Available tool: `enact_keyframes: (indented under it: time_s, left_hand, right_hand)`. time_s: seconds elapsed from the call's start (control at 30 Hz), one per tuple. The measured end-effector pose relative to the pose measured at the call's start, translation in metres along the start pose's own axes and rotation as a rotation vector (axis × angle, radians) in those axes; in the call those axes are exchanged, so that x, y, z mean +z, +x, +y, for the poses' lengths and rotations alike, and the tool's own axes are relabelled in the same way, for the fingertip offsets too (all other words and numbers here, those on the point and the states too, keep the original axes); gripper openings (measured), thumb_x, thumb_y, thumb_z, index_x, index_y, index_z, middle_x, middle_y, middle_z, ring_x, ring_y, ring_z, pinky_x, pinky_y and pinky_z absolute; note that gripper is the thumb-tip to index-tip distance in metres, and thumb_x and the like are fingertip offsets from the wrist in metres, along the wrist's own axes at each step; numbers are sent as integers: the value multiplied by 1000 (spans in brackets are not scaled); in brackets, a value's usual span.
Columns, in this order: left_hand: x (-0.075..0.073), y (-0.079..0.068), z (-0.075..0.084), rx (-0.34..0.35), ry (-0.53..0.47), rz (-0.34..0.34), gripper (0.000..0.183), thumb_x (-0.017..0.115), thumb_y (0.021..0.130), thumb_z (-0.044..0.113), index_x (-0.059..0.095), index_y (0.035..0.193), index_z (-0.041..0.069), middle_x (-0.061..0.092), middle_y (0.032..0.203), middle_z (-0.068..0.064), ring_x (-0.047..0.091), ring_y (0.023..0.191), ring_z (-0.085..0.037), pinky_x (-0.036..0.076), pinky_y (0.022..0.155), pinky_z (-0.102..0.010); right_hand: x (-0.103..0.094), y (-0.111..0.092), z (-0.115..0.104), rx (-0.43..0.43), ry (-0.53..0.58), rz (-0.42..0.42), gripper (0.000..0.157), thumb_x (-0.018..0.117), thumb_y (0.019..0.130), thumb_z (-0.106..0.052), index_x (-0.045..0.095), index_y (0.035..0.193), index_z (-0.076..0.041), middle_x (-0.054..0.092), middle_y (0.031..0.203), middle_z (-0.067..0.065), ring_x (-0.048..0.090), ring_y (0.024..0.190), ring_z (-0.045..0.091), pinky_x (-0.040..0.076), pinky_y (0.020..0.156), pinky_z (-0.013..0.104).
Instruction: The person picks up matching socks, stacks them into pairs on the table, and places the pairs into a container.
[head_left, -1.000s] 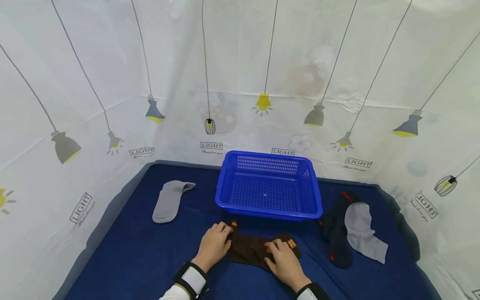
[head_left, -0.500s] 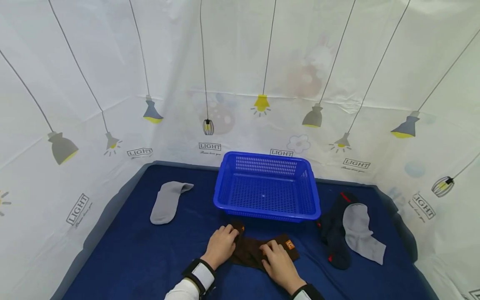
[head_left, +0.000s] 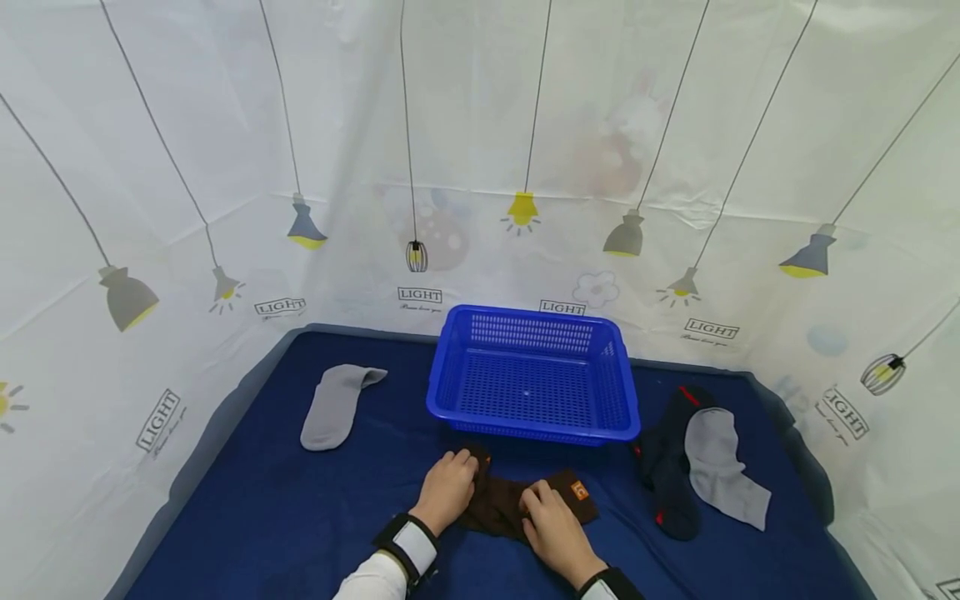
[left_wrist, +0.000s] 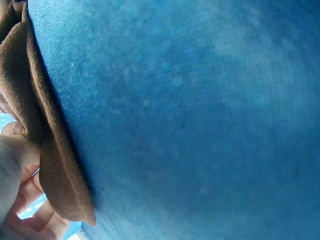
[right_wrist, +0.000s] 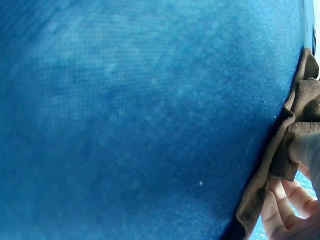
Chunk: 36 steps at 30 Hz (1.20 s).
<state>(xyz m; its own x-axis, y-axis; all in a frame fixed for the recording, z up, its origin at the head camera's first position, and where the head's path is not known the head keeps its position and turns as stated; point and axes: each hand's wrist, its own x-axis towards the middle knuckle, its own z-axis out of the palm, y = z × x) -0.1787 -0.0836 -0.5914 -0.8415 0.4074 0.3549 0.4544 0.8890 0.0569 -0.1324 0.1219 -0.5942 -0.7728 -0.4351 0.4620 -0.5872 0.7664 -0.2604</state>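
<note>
Head view shows the brown sock [head_left: 502, 504] lying crosswise, labelled end [head_left: 574, 493] rightward.

A lane to the far edge of the bench [head_left: 300, 517] runs between the pale sock [head_left: 332, 410] and basket [head_left: 525, 386]; the brown sock [head_left: 501, 502] blocks the basket's near side, the navy sock [head_left: 667, 471] its right.

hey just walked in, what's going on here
A person is handling brown hosiery, one sock or two I can't tell, on the blue cloth. The left hand pinches its left part; the right hand pinches a fold further right. The blue basket stands just beyond. A gray sock lies off to the left, and another gray sock overlaps dark hosiery to the right.
</note>
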Motion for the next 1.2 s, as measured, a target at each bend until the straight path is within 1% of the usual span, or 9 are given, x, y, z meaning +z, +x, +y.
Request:
enact_keyframes:
  time_s: [0.17,0.3,0.37,0.53,0.7,0.8,1.03,1.1,1.2]
  left_hand:
    - [1,1,0,15,16,13,16,72,69,13,58,76,11,53,75,-2,51,64,-19,45,58,-30]
    - [-1,1,-2,25,22,7,17,72,69,14,57,77,11,53,75,-2,51,63,-19,45,56,-30]
    - [-4,1,-2,20,12,3,17,72,69,13,56,75,12,52,73,-2,50,62,-19,44,54,-29]
    - [-12,-1,-5,0,-11,17,20,72,66,12,54,72,12,51,71,-1,50,61,-18,44,53,-29]
    - [-22,-5,-6,-15,-33,56,22,72,65,13,52,71,12,49,69,-1,50,61,-19,43,52,-30]
    - [-27,-8,-6,-27,-50,79,23,72,65,12,49,68,13,47,67,-1,49,59,-19,41,50,-30]
    - [-41,-13,-6,-84,-99,79,22,69,65,9,48,65,15,44,64,2,45,56,-15,36,47,-27]
    - [-44,-15,-6,-99,-105,86,21,69,65,9,49,66,14,44,63,2,45,56,-15,37,47,-27]
    - [-46,-19,-4,-116,-102,99,20,70,64,8,51,66,14,45,63,1,46,55,-15,38,47,-27]
  right_hand:
    - [1,1,-1,-29,-17,34,35,75,59,-4,46,74,-16,38,73,-7,42,62,12,36,53,24]
    - [2,3,-2,-36,-20,47,35,74,58,-4,45,74,-15,38,72,-6,41,59,13,33,50,25]
    - [-2,4,-3,-28,-19,46,34,74,59,-3,46,74,-15,37,71,-6,42,59,13,35,51,25]
    - [-9,4,-2,6,-15,34,32,73,60,-3,48,76,-15,37,72,-7,42,60,11,36,52,25]
    - [-17,3,7,54,-14,11,29,71,63,-4,48,75,-15,36,73,-9,41,60,9,37,55,25]
    - [-21,4,13,71,-12,4,27,70,64,-4,47,75,-15,36,72,-8,41,60,9,36,54,25]
    - [-33,4,22,78,-37,60,29,72,61,-3,49,75,-14,33,72,-10,39,59,9,35,53,25]
    - [-36,4,23,85,-34,71,30,73,61,-2,50,75,-14,34,72,-10,39,59,10,35,53,25]
    - [-39,3,24,100,-33,65,30,73,61,-2,50,75,-14,35,71,-8,40,59,10,35,53,26]
